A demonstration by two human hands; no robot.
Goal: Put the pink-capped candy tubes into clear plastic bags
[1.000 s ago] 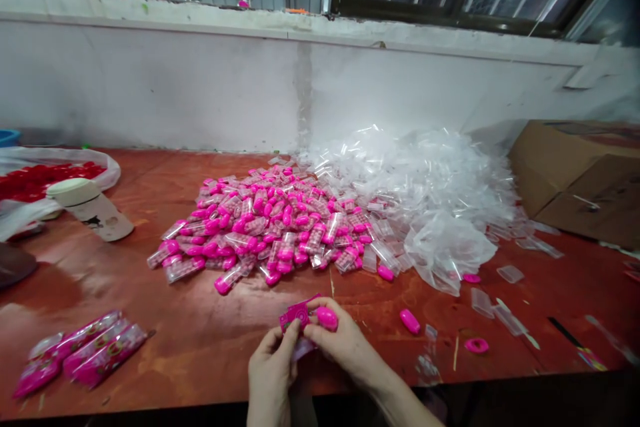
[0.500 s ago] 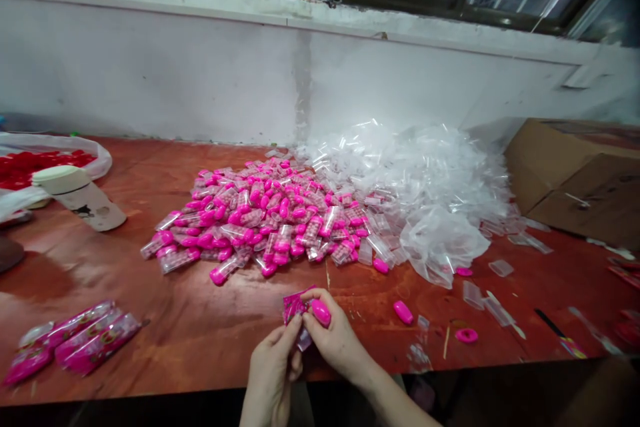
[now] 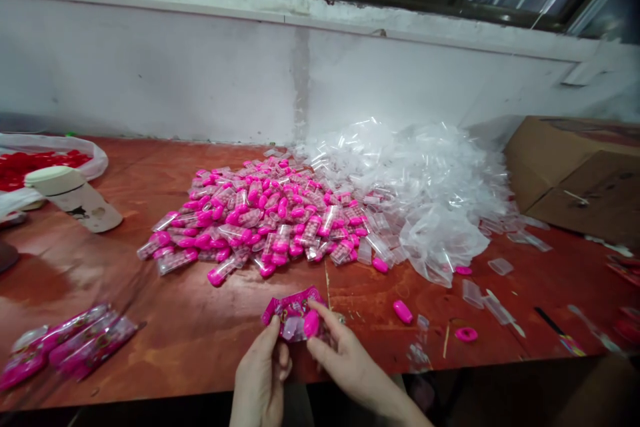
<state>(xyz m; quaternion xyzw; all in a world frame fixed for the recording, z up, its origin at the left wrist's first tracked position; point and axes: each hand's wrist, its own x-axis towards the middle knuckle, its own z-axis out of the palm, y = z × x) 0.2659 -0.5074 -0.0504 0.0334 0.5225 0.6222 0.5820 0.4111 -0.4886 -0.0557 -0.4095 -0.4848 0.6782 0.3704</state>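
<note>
At the table's front edge I hold a shiny pink printed wrapper (image 3: 286,307) between my two hands. My left hand (image 3: 259,373) pinches its left side, thumb uppermost and fingers curled. A small clear plastic container with a rounded pink cap (image 3: 311,324) lies against the wrapper. My right hand (image 3: 350,359) closes around this capped end, its index finger reaching over the wrapper's right part. My fingers hide part of the container. Just beyond, a heap of pink-capped clear containers (image 3: 265,213) covers the middle of the table.
Clear plastic tubes and bags (image 3: 415,167) are piled at back right beside a cardboard box (image 3: 575,180). Filled pink packets (image 3: 75,343) lie at front left, below a tilted cup (image 3: 83,203). A loose pink cap (image 3: 403,311) and a black-bladed tool (image 3: 550,323) lie to the right.
The pink wrapper, crumpled before, is now spread wider between my hands. My left hand has shifted left, and the pink cap sits slightly lower and further left.
</note>
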